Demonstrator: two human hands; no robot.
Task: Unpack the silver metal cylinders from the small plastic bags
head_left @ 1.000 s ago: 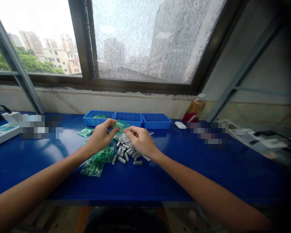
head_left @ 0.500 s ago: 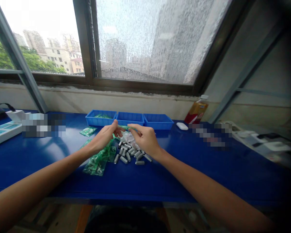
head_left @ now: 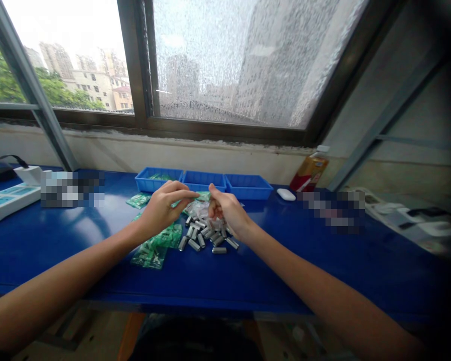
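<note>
A small green plastic bag (head_left: 203, 195) is stretched between my two hands above the table. At its left edge my left hand (head_left: 167, 203) pinches it, thumb and fingertips together, back of the hand up. My right hand (head_left: 229, 209) grips the right end, thumb up and fingers curled underneath. Clear plastic bags (head_left: 198, 209) lie beneath the hands, partly covered by them. Nearer to me several short silver metal cylinders (head_left: 201, 240) are scattered. Left of them is a pile of green plastic bags (head_left: 154, 248) with small contents that I cannot make out.
Behind my hands stand three blue bins, the left one (head_left: 145, 184) with green bags inside. Another green bag (head_left: 138, 200) lies before it. At right are a white rounded case (head_left: 286, 194) and a bottle (head_left: 308, 173); a power strip (head_left: 11, 197) lies at left.
My left hand has turned from thumb-up to a pinch from above on the bag's edge. My right thumb has risen and its fingers have curled under. The view has shifted slightly.
</note>
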